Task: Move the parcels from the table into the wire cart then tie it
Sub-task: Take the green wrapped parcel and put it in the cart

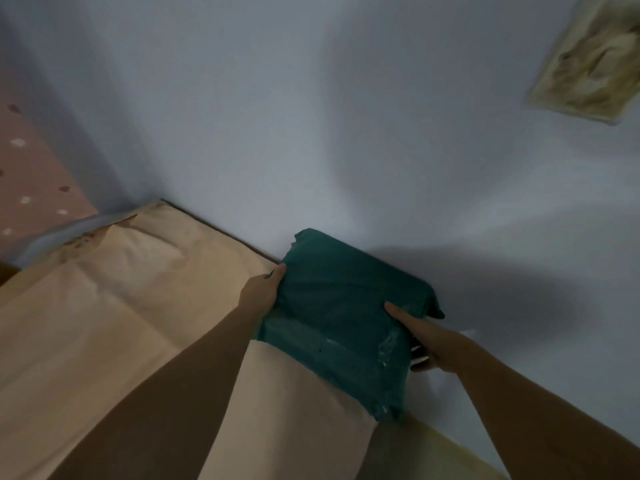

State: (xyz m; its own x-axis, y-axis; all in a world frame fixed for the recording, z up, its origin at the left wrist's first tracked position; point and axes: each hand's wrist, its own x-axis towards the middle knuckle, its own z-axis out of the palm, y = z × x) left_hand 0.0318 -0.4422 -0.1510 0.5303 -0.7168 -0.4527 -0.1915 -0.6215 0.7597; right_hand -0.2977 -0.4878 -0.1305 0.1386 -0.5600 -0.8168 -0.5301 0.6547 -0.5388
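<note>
Your inventory: parcel [341, 317], dark teal with pale scuffs near its right edge; surface [104, 306], pale peach-tan covering; wall [277, 116], light blue-grey; far-left curtain [31, 161], dusty pink with white and dark dots; far-right picture [585, 60], yellowed cream.

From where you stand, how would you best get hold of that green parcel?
By its two opposite edges, one hand from each side. The parcel is wide, soft and flat, so the left hand grips its left edge and the right hand its right, thumbs on top.
</note>
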